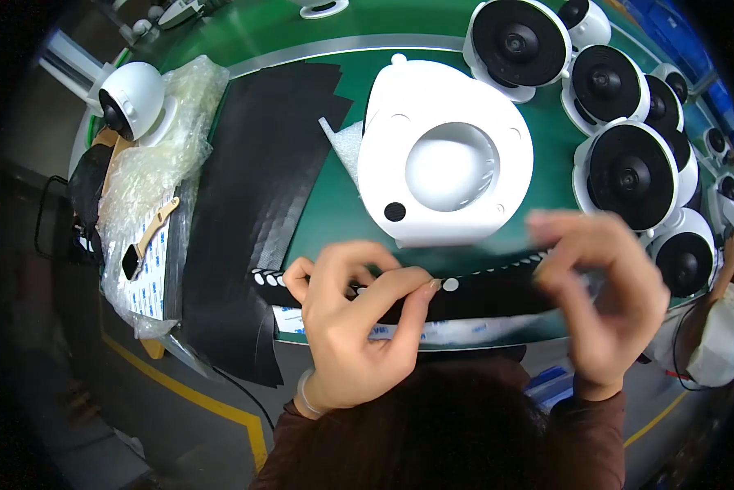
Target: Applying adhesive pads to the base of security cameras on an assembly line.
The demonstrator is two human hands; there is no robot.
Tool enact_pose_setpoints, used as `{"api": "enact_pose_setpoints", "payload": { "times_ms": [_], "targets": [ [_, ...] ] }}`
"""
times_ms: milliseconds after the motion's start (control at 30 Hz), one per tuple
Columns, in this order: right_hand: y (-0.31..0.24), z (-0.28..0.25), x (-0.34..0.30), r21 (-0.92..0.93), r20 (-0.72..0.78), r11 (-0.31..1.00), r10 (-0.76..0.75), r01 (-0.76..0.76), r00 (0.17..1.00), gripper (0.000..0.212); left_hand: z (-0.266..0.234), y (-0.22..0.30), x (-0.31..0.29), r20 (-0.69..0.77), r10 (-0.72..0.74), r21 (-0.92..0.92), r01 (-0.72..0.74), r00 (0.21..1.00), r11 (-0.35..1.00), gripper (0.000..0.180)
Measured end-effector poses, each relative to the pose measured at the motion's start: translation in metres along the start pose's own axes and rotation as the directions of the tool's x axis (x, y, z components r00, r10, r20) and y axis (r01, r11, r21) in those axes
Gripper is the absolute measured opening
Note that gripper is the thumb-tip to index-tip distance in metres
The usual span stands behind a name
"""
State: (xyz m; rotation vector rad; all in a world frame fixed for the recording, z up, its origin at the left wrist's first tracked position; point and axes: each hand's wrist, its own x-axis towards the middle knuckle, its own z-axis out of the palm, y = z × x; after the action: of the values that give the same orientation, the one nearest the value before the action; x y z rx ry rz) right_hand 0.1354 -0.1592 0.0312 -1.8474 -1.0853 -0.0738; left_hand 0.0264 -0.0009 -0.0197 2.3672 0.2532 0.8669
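A black strip with a row of white round spots [481, 296] stretches across the near edge of the table. My left hand [359, 327] is closed, with thumb and index finger pinching the strip's upper edge beside one white spot. At the strip's right end is my right hand [608, 286], its fingers bent and smeared by motion; whether they grip anything cannot be made out. Just beyond both hands lies a white plastic housing [489, 208] with a large round opening and a black round pad [394, 211] at its lower left.
Black sheets [248, 171] cover the table's left part. Clear plastic wrap [167, 139], a watch [150, 237] and a white ball-shaped device [142, 94] are farther left. Several white devices with black round fronts [628, 175] crowd the right side. A grey foam piece [349, 151] touches the housing.
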Motion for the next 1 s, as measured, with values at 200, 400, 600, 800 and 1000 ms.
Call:
{"api": "enact_pose_setpoints", "payload": {
  "times_ms": [200,400,600,800,1000],
  "targets": [
    [0.012,0.021,0.012,0.144,-0.09,0.969,0.215,-0.201,0.972,0.004,0.002,0.0,-0.006,-0.028,0.012,0.036,-0.011,1.0,0.999,0.019],
    [0.003,0.02,0.016,0.16,-0.07,0.949,0.286,-0.272,0.956,0.005,0.002,0.007,-0.002,0.02,0.028,0.03,-0.029,0.999,0.999,0.018],
    [0.002,0.024,0.015,0.149,-0.093,0.95,0.289,-0.274,0.953,0.006,0.002,0.005,-0.003,0.008,0.01,-0.007,-0.01,1.0,1.0,0.017],
    [0.002,0.025,0.015,0.041,-0.121,0.976,0.217,-0.213,0.969,0.005,0.002,0.004,0.0,0.003,0.019,-0.01,-0.019,1.0,1.0,0.017],
    [0.012,0.03,0.022,0.167,-0.175,0.957,0.267,-0.239,0.948,0.026,-0.001,0.004,-0.001,0.027,0.034,-0.01,-0.034,0.999,0.999,0.016]
  ]
}}
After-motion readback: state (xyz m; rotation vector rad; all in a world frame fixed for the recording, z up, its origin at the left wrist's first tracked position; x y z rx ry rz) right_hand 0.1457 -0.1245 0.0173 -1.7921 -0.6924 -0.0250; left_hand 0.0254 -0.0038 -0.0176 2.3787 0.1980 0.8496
